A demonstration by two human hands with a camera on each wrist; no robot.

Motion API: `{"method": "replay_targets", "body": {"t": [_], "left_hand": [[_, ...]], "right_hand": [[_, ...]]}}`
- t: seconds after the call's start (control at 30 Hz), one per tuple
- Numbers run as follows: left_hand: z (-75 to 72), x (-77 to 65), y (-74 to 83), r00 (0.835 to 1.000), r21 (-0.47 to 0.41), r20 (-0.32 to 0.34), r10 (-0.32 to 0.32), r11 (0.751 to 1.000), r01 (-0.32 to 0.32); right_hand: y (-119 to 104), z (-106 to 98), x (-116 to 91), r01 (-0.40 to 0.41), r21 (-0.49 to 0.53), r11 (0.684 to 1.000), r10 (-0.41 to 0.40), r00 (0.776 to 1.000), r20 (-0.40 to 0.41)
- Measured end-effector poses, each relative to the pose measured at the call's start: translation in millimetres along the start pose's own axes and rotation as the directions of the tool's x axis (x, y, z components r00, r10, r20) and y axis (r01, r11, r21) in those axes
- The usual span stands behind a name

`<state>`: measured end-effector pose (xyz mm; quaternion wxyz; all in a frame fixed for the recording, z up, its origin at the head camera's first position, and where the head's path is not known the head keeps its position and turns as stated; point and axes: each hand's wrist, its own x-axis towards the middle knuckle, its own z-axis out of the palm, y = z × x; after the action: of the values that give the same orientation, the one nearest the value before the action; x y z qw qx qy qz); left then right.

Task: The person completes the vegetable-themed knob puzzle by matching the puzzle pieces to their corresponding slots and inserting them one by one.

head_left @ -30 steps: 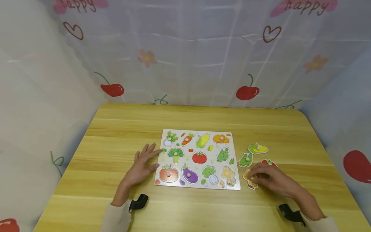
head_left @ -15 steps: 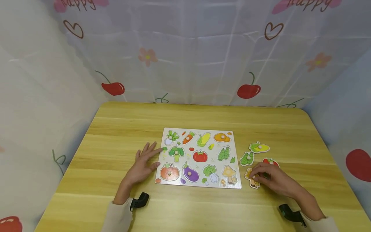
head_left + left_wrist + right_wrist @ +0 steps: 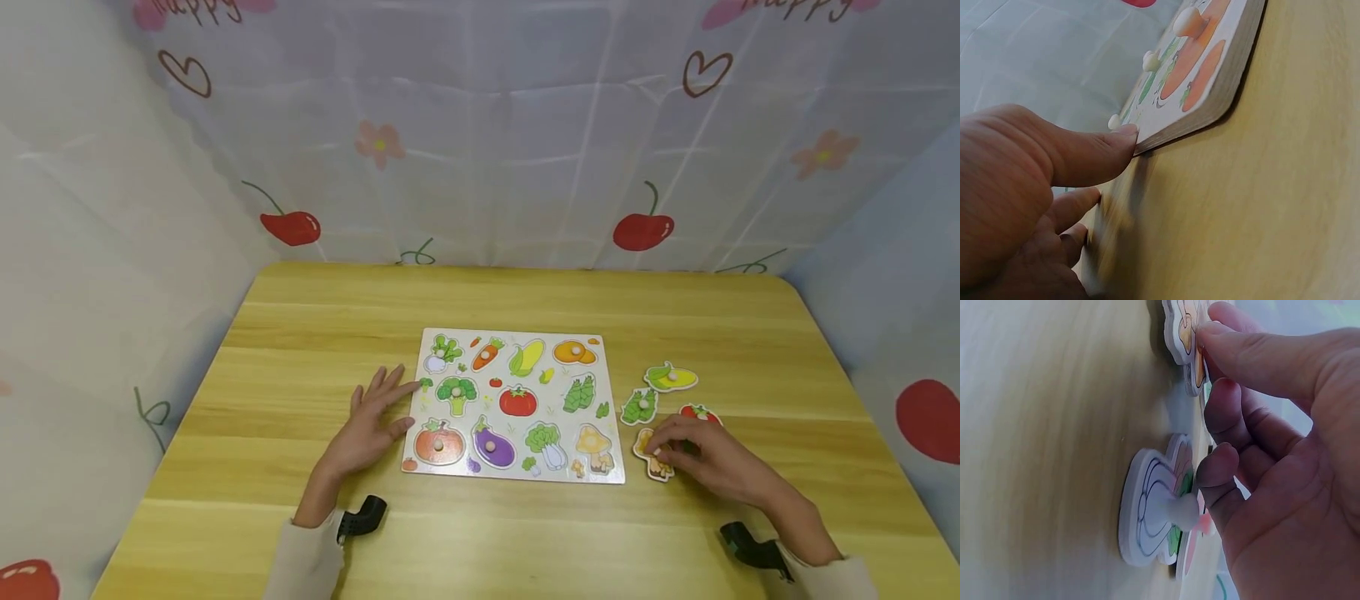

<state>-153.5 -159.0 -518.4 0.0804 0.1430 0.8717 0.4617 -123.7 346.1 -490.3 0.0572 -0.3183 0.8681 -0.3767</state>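
Orange showed beneath the right hand [image 3: 705, 457], which pinched the mushroom piece [image 3: 659, 469], right of the board [image 3: 551, 392]. The left hand [image 3: 369, 433], outstretched, touched the board's left edge. Six knobbed pieces [image 3: 502, 454] were seated; five slots [image 3: 518, 403] were unfilled, four more loose pieces [image 3: 682, 380] lying at right.

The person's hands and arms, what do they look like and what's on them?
The left hand and right hand are bare. The left sleeve and right sleeve are plain, pale beige. Next to these, the left gadget and right gadget are black and bent like elbows.
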Motion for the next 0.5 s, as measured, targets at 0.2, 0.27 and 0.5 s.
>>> {"method": "replay_targets", "body": {"t": [0.2, 0.27, 0.5], "left_hand": [[-0.2, 1.4, -0.1, 1.0, -0.003, 0.002, 0.0, 1.0, 0.0], [-0.2, 1.4, -0.1, 1.0, -0.004, 0.004, 0.004, 1.0, -0.004], [-0.7, 1.5, 0.4, 1.0, 0.005, 0.003, 0.006, 1.0, -0.006]], "right_hand": [[-3.7, 0.4, 1.9, -0.049, -0.007, 0.999, 0.049, 0.999, -0.005], [-5.2, 1.1, 2.3, -0.054, -0.003, 0.999, 0.054, 0.998, -0.011], [-9.8, 3.9, 6.9, -0.035, 0.003, 0.999, 0.035, 0.999, -0.028]]}}
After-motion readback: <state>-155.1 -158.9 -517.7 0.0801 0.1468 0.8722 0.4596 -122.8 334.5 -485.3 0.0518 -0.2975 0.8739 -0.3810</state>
